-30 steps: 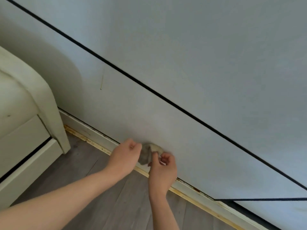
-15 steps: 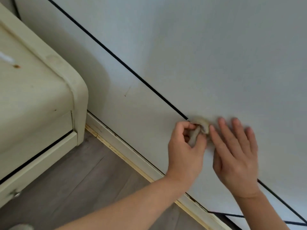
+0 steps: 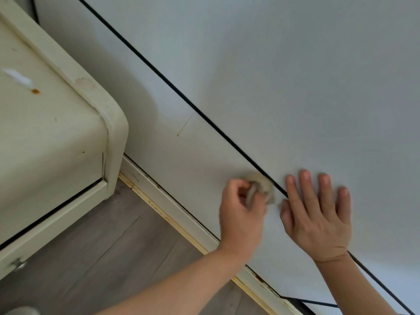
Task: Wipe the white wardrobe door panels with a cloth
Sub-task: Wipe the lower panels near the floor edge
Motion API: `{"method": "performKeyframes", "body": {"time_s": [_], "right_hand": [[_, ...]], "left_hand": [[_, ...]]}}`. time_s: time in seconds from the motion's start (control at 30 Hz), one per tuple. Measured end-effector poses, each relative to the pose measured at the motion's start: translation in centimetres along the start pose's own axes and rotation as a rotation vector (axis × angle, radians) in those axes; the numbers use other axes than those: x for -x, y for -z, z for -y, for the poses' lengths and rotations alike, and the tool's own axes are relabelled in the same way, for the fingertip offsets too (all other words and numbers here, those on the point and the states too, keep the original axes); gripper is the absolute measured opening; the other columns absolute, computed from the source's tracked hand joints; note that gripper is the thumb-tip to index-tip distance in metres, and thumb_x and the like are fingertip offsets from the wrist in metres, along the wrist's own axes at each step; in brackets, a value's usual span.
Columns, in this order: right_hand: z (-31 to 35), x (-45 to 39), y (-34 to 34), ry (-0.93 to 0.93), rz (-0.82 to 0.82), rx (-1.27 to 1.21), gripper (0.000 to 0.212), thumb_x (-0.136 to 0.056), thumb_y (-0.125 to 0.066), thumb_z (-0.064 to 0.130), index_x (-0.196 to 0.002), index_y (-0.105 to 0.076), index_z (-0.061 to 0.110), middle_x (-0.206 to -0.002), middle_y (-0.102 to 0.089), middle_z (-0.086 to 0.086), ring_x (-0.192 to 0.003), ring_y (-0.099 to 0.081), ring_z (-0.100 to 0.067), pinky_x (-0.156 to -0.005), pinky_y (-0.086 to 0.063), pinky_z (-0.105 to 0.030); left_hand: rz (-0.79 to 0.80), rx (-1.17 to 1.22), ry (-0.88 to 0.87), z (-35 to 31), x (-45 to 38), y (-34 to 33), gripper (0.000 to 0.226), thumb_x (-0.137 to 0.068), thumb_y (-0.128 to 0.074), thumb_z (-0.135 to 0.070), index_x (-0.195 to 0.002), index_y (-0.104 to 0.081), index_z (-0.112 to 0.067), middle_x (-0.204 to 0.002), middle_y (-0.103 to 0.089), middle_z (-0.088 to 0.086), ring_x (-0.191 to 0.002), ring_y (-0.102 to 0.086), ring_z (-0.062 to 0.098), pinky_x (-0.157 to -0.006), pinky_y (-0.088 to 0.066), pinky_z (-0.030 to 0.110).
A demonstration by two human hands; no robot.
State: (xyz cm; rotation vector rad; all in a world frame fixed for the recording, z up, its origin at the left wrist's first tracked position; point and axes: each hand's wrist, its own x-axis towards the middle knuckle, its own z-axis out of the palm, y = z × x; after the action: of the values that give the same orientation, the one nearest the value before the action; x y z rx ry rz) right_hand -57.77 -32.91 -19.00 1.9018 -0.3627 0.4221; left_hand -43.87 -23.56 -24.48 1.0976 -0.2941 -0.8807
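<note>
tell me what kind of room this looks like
Probably a bedroom at home: white wardrobe door panels split by dark gaps, a worn cream drawer unit beside them, and grey wood-look flooring below.

The small crumpled beige cloth (image 3: 263, 188) is motion-blurred, and its lower left part is hidden inside the curled fingers of the left hand (image 3: 242, 214). The right hand (image 3: 318, 214) covers a stretch of the thin black seam (image 3: 172, 85) between the white wardrobe door panels (image 3: 295, 87). Both forearms run out at the bottom edge. The cream-coloured wooden drawer cabinet (image 3: 52, 142) is cut off at the left edge. A pale rounded object (image 3: 21, 311) at the bottom left corner is too cropped to identify.
</note>
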Motion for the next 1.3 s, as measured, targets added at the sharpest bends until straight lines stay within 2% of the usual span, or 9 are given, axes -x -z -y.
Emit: {"method": "performKeyframes", "body": {"time_s": [0.13, 0.33, 0.6, 0.67, 0.83, 0.9, 1.1, 1.23, 1.3], "right_hand": [[-0.3, 0.6, 0.1, 0.011, 0.01, -0.016, 0.069, -0.09, -0.061, 0.037, -0.152, -0.048, 0.01, -0.165, -0.031, -0.015, -0.155, -0.019, -0.037, -0.126, -0.01, -0.051], [-0.4, 2.1, 2.2, -0.031, 0.076, -0.145, 0.076, -0.092, -0.06, 0.028, -0.159, -0.031, 0.005, -0.169, -0.019, -0.015, -0.157, -0.011, -0.034, -0.127, -0.005, -0.053], [-1.9, -6.8, 0.4, -0.041, -0.06, -0.052, 0.063, -0.101, -0.056, 0.038, -0.157, -0.04, 0.013, -0.167, -0.025, -0.016, -0.156, -0.012, -0.039, -0.125, -0.007, -0.057], [-2.0, -5.8, 0.2, -0.036, -0.058, -0.009, 0.061, -0.102, -0.051, 0.04, -0.156, -0.041, 0.015, -0.165, -0.029, -0.015, -0.156, -0.015, -0.039, -0.126, -0.009, -0.056], [-2.5, -4.7, 0.2, -0.062, -0.084, 0.028, 0.06, -0.101, -0.051, 0.041, -0.155, -0.043, 0.017, -0.164, -0.033, -0.013, -0.155, -0.017, -0.038, -0.126, -0.012, -0.056], [-2.7, -4.2, 0.2, -0.065, -0.088, 0.031, 0.06, -0.101, -0.051, 0.041, -0.155, -0.043, 0.017, -0.163, -0.034, -0.012, -0.155, -0.017, -0.038, -0.126, -0.011, -0.056], [-3.7, -2.5, 0.5, -0.061, -0.079, 0.054, 0.058, -0.102, -0.049, 0.042, -0.154, -0.045, 0.017, -0.163, -0.035, -0.014, -0.155, -0.018, -0.039, -0.124, -0.012, -0.057], [-3.9, -1.5, 0.5, -0.063, -0.094, 0.045, 0.057, -0.102, -0.049, 0.041, -0.154, -0.046, 0.016, -0.163, -0.035, -0.015, -0.155, -0.018, -0.04, -0.124, -0.012, -0.058], [-4.0, -1.3, 0.4, -0.061, -0.091, 0.05, 0.057, -0.102, -0.05, 0.04, -0.153, -0.046, 0.016, -0.163, -0.034, -0.016, -0.155, -0.017, -0.04, -0.124, -0.012, -0.058]], "left_hand": [[-0.139, -0.048, -0.075, 1.1, -1.9, 0.8, 0.012, -0.094, -0.056, -0.042, -0.102, -0.049, -0.037, -0.111, -0.061, -0.003, -0.098, -0.067, 0.016, -0.081, -0.06, 0.04], [-0.269, -0.176, 0.579, 7.1, -4.5, 5.7, 0.015, -0.1, -0.054, -0.023, -0.108, -0.043, -0.018, -0.111, -0.067, 0.014, -0.098, -0.068, 0.032, -0.089, -0.057, 0.045], [0.005, -0.044, -0.045, 0.1, 0.5, -1.7, 0.021, -0.086, -0.062, -0.043, -0.097, -0.053, -0.029, -0.096, -0.064, -0.003, -0.088, -0.065, 0.018, -0.075, -0.057, 0.038], [-0.048, -0.088, -0.013, 2.5, 0.0, -0.3, 0.012, -0.093, -0.06, -0.034, -0.1, -0.051, -0.03, -0.102, -0.064, -0.002, -0.092, -0.065, 0.017, -0.076, -0.056, 0.034], [-0.212, -0.318, 0.601, 9.7, -2.9, 6.9, 0.011, -0.102, -0.054, -0.022, -0.107, -0.05, -0.013, -0.114, -0.066, 0.014, -0.086, -0.056, 0.021, -0.07, -0.044, 0.028], [-0.184, -0.296, 0.55, 8.5, -3.4, 6.5, 0.012, -0.099, -0.058, -0.02, -0.105, -0.052, -0.011, -0.112, -0.066, 0.013, -0.083, -0.057, 0.019, -0.068, -0.045, 0.028], [0.116, -0.075, -0.07, -0.3, 2.6, -2.6, 0.019, -0.089, -0.067, -0.034, -0.104, -0.055, -0.03, -0.106, -0.064, -0.003, -0.099, -0.064, 0.014, -0.085, -0.054, 0.03], [-0.133, -0.1, -0.094, 1.9, -0.1, -1.5, 0.011, -0.097, -0.054, -0.027, -0.107, -0.049, -0.027, -0.113, -0.059, 0.003, -0.102, -0.062, 0.019, -0.086, -0.053, 0.035], [-0.257, -0.207, 0.095, 5.6, -2.1, 2.0, 0.009, -0.102, -0.048, -0.018, -0.109, -0.043, -0.021, -0.119, -0.058, 0.008, -0.104, -0.061, 0.022, -0.084, -0.048, 0.032]]}}
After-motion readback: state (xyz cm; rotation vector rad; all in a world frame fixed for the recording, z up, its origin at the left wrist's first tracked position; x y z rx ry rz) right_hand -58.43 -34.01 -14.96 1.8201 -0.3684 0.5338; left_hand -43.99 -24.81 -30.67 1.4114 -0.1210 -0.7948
